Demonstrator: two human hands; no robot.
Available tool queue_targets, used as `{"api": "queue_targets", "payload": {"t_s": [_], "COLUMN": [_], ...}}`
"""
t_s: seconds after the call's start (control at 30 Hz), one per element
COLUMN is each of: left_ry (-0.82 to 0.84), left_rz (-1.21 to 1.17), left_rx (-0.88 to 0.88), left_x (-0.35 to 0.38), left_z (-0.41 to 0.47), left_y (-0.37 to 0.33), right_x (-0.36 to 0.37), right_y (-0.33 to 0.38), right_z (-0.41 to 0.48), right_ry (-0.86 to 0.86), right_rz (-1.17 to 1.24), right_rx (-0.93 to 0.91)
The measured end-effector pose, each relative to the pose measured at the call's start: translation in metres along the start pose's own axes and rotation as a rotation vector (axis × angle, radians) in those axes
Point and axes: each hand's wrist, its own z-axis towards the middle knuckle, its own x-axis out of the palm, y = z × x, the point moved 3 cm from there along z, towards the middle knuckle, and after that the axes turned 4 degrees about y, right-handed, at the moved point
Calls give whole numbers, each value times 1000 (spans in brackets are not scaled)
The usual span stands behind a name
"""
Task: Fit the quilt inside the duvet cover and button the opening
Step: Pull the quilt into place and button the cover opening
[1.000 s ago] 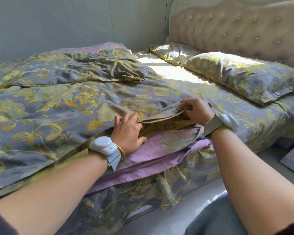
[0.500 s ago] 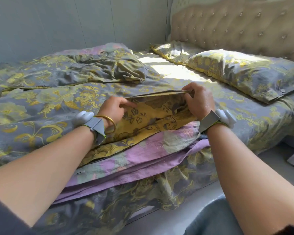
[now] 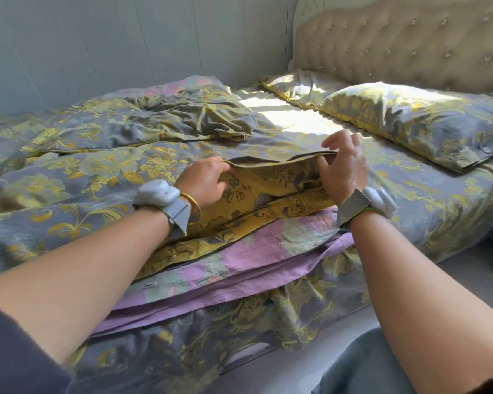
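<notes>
Two hands are counted, left hand [image 3: 204,183] and right hand [image 3: 343,169], plus two grey wrist devices [image 3: 157,194], one gold bangle [image 3: 192,201], two pillows [image 3: 410,115], one duvet cover [image 3: 97,172], one purple quilt [image 3: 239,263].

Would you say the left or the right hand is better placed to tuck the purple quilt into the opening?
Probably the left hand: it already sits inside the duvet cover opening, above the quilt, while the right hand pinches the upper edge up.
</notes>
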Motion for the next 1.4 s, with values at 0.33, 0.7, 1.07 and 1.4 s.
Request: {"api": "queue_targets", "payload": {"t_s": [0.33, 0.7, 1.07, 1.4], "left_ry": [174, 184, 270, 279], "left_rz": [385, -397, -541, -288], "left_rx": [70, -301, -244, 53], "left_x": [59, 24, 19, 13], "left_z": [-19, 14, 5, 12], "left_y": [-43, 2, -5, -31], "right_x": [10, 9, 4, -11], "right_y": [-22, -37, -40, -34], "right_z": [-11, 1, 7, 6], "right_ry": [247, 548, 383, 421], "right_rz": [13, -78, -246, -350], "right_rx": [61, -72, -186, -152]}}
